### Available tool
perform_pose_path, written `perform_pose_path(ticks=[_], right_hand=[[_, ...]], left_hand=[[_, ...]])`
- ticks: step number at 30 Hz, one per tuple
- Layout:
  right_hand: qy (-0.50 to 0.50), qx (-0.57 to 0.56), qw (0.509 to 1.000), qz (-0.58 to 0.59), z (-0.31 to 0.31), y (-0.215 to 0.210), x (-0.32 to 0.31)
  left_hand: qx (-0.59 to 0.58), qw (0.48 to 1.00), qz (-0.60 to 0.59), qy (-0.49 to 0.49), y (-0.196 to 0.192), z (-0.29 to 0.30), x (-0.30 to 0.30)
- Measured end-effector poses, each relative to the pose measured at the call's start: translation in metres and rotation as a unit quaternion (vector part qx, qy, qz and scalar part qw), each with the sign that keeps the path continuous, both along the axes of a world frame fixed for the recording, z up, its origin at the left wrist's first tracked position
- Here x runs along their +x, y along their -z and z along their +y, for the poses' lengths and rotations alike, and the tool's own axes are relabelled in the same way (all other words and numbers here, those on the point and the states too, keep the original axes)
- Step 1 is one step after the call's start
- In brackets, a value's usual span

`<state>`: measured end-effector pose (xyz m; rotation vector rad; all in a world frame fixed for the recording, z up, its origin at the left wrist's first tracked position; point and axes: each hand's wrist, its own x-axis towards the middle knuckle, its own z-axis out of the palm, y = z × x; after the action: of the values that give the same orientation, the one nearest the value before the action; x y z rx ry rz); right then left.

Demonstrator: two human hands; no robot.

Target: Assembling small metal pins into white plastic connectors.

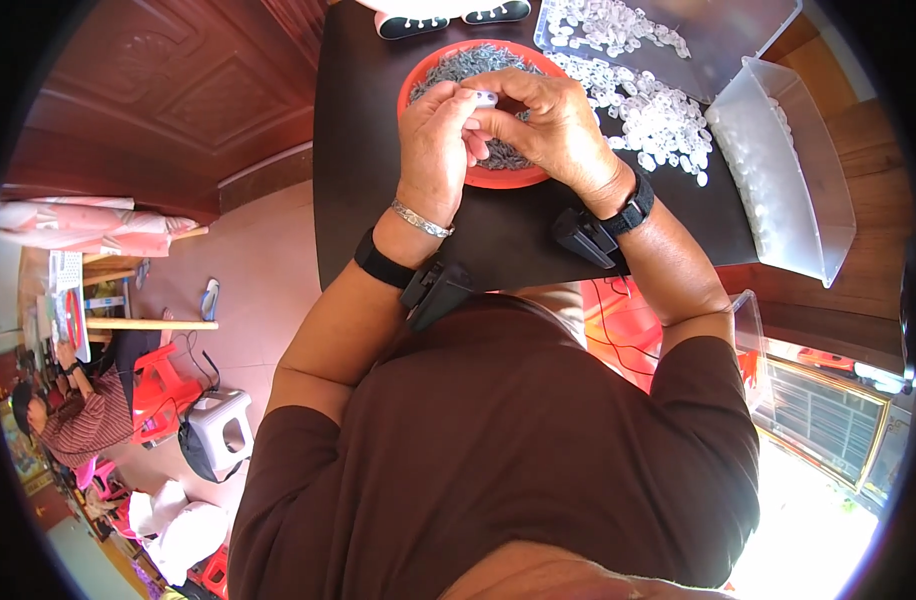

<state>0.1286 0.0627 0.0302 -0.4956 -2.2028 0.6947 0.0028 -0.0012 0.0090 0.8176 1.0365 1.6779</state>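
Brown shirt cloth (538, 430) is seen nearest. Beyond it, between the fingertips of the left hand (433, 140) and right hand (558, 125), a small white piece (486, 99) is pinched above a red basin (508, 180), presumably so dropped bits are caught; it looks rounded and dark-spotted. Translucent pieces (668, 120) are heaped rightward, probably for easy reach.

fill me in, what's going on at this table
A person is working at a dark table. The left hand and right hand meet over a red basin full of small grey pieces, holding a small white piece at their fingertips. To the basin's right, whitish clear pieces lie loose on the table, near a translucent bin.
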Motion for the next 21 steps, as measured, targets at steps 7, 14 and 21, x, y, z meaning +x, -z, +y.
perform_pose_path(ticks=[7,14,21], right_hand=[[0.018,0.054,0.998,0.036,0.0010,0.0023,-0.0015],[0.027,0.079,0.996,-0.034,0.0012,0.0001,0.0020],[0.019,0.063,0.997,-0.048,-0.0006,-0.0011,0.0033]], left_hand=[[0.000,1.000,0.025,0.018,0.0033,-0.0007,-0.0066],[-0.026,0.999,0.038,-0.003,0.0011,0.0002,-0.0040],[-0.001,0.999,0.037,-0.009,0.0027,0.0000,-0.0033]])
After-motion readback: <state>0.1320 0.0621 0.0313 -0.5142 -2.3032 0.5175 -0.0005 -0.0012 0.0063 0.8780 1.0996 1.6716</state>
